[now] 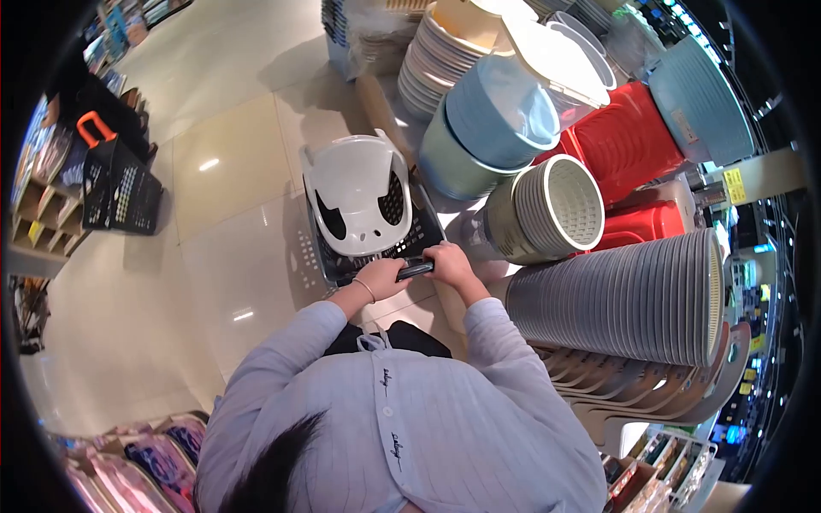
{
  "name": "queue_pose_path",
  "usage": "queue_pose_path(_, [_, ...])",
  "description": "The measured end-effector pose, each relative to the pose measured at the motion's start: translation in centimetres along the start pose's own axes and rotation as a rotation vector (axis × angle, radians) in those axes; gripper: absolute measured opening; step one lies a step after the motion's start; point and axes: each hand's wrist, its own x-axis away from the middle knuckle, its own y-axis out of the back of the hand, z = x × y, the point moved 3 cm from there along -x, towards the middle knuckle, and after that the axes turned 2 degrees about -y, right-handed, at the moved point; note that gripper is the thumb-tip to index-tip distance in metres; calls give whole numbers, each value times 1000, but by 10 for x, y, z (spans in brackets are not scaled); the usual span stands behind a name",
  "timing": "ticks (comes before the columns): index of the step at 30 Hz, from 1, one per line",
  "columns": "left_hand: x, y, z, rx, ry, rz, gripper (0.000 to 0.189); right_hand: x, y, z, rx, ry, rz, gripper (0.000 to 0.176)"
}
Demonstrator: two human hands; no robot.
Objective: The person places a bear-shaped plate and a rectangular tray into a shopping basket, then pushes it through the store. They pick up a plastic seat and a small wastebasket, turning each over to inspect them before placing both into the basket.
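My left hand [382, 278] is closed around one end of a black handle [416, 268]. Close beside it, my right hand [448, 262] grips the other end. The handle appears to belong to a dark grey perforated shopping basket [428, 235] just in front of me. Sitting in the basket is a white plastic piece shaped like a small chair [355, 192], with rounded openings in its sides. It hides most of the basket's inside.
On my right are nested light-blue tubs [500, 107], pale round baskets [564, 205], red plastic goods [624, 141] and a long grey stack [616, 295]. A black basket with an orange handle [124, 184] stands left by a shelf. Glossy tiles [222, 214] cover the floor.
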Motion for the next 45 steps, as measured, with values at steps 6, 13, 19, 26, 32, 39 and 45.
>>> queue_pose_path(6, [-36,45,28,42,17,18,25,-50,6,1,125,-180,-22,34])
queue_pose_path(13, [-68,71,54,105,42,82,27,-89,6,-6,43,-247,-120,35])
queue_pose_path(19, [-84,86,59,115,106,184,29,-114,11,-17,-47,-133,-56,38])
queue_pose_path(26, [-109,106,76,117,137,156,32,-140,31,-40,-420,127,-206,36])
queue_pose_path(32, [-126,124,78,130,149,160,30,-141,50,-51,-495,101,-185,34])
queue_pose_path(39, [-135,129,88,116,133,181,30,-72,143,-93,-273,-204,-654,17])
queue_pose_path(45, [-138,129,93,208,137,243,29,13,171,-141,198,-831,-653,36])
